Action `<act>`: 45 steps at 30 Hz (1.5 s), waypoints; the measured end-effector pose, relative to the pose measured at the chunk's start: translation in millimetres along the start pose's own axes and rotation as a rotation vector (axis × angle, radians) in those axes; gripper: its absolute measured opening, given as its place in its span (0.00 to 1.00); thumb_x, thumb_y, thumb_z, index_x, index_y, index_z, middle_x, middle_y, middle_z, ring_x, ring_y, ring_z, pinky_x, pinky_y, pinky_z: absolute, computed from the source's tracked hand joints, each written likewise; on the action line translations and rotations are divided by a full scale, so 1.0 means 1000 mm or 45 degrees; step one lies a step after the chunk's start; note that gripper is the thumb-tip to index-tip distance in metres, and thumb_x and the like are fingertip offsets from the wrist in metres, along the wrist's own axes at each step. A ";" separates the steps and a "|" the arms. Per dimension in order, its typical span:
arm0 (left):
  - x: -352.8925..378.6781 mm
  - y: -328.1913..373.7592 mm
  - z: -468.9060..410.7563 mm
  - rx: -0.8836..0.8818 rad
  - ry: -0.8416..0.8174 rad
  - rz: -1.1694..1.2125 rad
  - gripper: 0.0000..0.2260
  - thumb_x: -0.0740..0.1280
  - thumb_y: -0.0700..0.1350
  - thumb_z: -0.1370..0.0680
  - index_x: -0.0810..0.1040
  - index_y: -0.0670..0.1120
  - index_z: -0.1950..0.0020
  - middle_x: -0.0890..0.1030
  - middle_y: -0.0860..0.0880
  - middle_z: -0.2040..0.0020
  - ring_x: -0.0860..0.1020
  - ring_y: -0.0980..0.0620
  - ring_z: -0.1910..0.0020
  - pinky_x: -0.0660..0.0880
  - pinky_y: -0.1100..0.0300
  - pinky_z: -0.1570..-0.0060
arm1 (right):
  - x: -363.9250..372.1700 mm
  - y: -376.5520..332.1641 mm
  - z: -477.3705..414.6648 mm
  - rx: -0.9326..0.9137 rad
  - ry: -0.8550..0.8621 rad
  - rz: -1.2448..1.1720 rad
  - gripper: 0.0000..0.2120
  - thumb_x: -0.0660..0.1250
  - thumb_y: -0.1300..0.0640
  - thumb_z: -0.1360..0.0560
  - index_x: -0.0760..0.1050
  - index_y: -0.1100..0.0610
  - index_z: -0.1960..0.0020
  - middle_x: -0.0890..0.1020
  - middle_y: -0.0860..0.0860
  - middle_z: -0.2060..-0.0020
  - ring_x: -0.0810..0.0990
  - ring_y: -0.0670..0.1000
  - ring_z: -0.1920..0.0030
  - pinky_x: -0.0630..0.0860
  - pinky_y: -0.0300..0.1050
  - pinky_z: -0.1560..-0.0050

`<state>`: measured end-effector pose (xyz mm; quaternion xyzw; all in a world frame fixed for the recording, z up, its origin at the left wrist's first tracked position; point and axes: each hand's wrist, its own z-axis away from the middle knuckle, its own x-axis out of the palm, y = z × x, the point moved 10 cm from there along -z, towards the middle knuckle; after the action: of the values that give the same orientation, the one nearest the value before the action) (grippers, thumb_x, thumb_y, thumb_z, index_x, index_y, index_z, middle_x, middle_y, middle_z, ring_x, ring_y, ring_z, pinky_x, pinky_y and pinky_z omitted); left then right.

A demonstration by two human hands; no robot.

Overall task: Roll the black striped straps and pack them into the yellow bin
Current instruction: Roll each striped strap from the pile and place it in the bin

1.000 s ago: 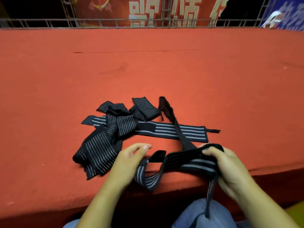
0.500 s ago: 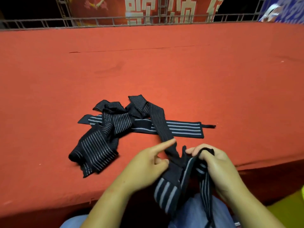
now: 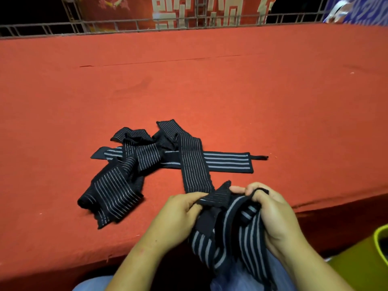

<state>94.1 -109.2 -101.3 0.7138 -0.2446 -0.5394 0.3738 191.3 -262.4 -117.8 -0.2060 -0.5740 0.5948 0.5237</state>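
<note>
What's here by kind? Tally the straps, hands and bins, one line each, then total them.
Straps: at least 3: the held strap, the flat strap, and the tangled pile, which may hide more.
Hands: 2: left hand, right hand.
Bins: 1: the yellow bin.
Total: at least 6.

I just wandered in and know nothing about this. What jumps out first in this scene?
The broad red tabletop fills the view, with a tangled heap of black striped straps lying near its front edge. Just in front of the heap, the left hand and right hand both hold one bunched strap at the table's near edge. A yellow bin peeks in at the lower right corner.
</note>
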 end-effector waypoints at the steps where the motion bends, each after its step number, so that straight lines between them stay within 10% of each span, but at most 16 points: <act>1: -0.002 -0.004 0.000 -0.020 0.028 0.005 0.15 0.64 0.36 0.17 0.85 0.52 0.41 0.86 0.63 0.47 0.82 0.64 0.44 0.77 0.59 0.40 | -0.001 0.001 0.000 0.000 0.016 0.003 0.15 0.51 0.73 0.24 0.70 0.61 0.62 0.88 0.62 0.50 0.86 0.62 0.54 0.80 0.55 0.48; 8: -0.007 -0.013 -0.005 -0.167 0.118 0.224 0.17 0.61 0.34 0.17 0.87 0.49 0.45 0.87 0.60 0.49 0.83 0.62 0.47 0.75 0.69 0.48 | 0.000 0.000 0.002 -0.057 0.111 -0.026 0.16 0.51 0.74 0.27 0.70 0.60 0.65 0.87 0.65 0.54 0.84 0.60 0.60 0.82 0.51 0.57; 20: -0.035 -0.079 0.007 -0.677 0.498 0.637 0.20 0.59 0.41 0.17 0.83 0.45 0.65 0.86 0.40 0.64 0.80 0.47 0.67 0.78 0.51 0.59 | -0.018 -0.018 0.001 -0.231 0.258 -0.225 0.17 0.52 0.72 0.26 0.68 0.56 0.65 0.85 0.61 0.66 0.88 0.61 0.56 0.79 0.60 0.43; 23: -0.028 -0.074 0.005 -0.688 0.468 0.806 0.16 0.57 0.38 0.16 0.84 0.43 0.53 0.86 0.46 0.63 0.80 0.53 0.68 0.82 0.57 0.64 | -0.031 -0.021 -0.009 -0.178 0.302 -0.308 0.16 0.52 0.71 0.25 0.69 0.57 0.65 0.75 0.55 0.73 0.80 0.57 0.69 0.79 0.55 0.51; 27: -0.047 -0.084 0.007 -0.675 0.745 1.126 0.14 0.58 0.36 0.17 0.85 0.41 0.46 0.86 0.47 0.60 0.81 0.53 0.62 0.83 0.57 0.61 | -0.041 -0.030 -0.025 -0.013 0.448 0.132 0.09 0.57 0.62 0.21 0.73 0.59 0.58 0.70 0.53 0.71 0.68 0.53 0.72 0.67 0.38 0.74; 30: -0.067 -0.101 0.015 -0.664 0.909 1.224 0.14 0.58 0.33 0.17 0.84 0.42 0.46 0.87 0.44 0.52 0.85 0.49 0.52 0.84 0.58 0.59 | -0.039 -0.037 -0.048 0.067 0.349 0.650 0.14 0.69 0.50 0.20 0.80 0.61 0.57 0.78 0.55 0.64 0.75 0.54 0.66 0.72 0.41 0.67; 38: -0.128 -0.113 0.029 -0.616 1.072 0.326 0.13 0.59 0.41 0.16 0.84 0.46 0.47 0.86 0.50 0.46 0.82 0.48 0.43 0.74 0.53 0.38 | -0.039 -0.051 -0.063 -0.045 0.216 1.153 0.13 0.79 0.54 0.27 0.82 0.62 0.61 0.83 0.52 0.67 0.77 0.49 0.66 0.70 0.45 0.62; 42: -0.130 -0.097 0.029 -0.605 0.944 -0.069 0.16 0.62 0.40 0.18 0.78 0.50 0.32 0.83 0.46 0.38 0.79 0.45 0.40 0.70 0.54 0.40 | -0.060 -0.050 -0.082 -0.055 0.408 1.116 0.17 0.78 0.45 0.27 0.81 0.58 0.50 0.83 0.52 0.53 0.81 0.53 0.52 0.72 0.47 0.51; 45: -0.117 -0.097 0.026 -0.591 0.882 -0.075 0.30 0.66 0.41 0.21 0.63 0.55 0.20 0.79 0.42 0.32 0.78 0.41 0.39 0.70 0.50 0.38 | -0.045 -0.039 -0.105 -0.035 0.349 1.142 0.18 0.77 0.44 0.26 0.79 0.58 0.60 0.82 0.53 0.63 0.80 0.54 0.60 0.71 0.49 0.58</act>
<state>28.8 29.8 -113.8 0.7566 0.0441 -0.3186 0.5693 312.3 -260.2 -125.6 -0.5174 -0.3616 0.7221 0.2831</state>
